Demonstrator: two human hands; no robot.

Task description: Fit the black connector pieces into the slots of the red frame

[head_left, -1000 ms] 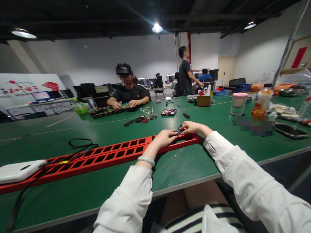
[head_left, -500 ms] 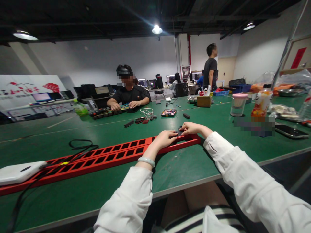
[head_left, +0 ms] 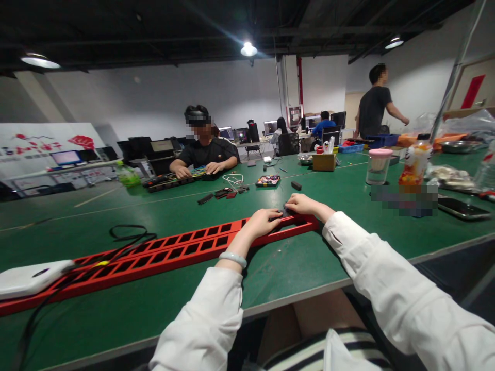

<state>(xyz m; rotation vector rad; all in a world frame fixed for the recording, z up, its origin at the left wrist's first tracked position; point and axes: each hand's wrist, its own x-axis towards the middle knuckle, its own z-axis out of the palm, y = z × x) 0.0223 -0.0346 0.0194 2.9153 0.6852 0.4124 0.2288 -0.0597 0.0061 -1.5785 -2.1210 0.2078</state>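
A long red slotted frame (head_left: 162,260) lies slantwise on the green table, with two rows of openings. Near its right end is a small dark piece (head_left: 285,211), mostly covered by my fingers. My left hand (head_left: 265,221), with a pale bangle (head_left: 233,257) at the wrist, rests over the frame, its fingers closed on the left side of this piece. From the right, my right hand (head_left: 304,203) pinches the same piece at the frame's far edge. Its exact kind cannot be made out.
A white device (head_left: 34,275) with a black cable (head_left: 133,234) lies across the frame's left end. Dark blocks (head_left: 222,192), a patterned box (head_left: 268,181), a lidded cup (head_left: 378,167), a drink bottle (head_left: 413,164) and a phone (head_left: 464,206) are farther off. A co-worker (head_left: 204,149) sits opposite.
My hands have barely moved and stay on the dark piece. In the background a standing person has walked to the right, uncovering a seated person in blue.
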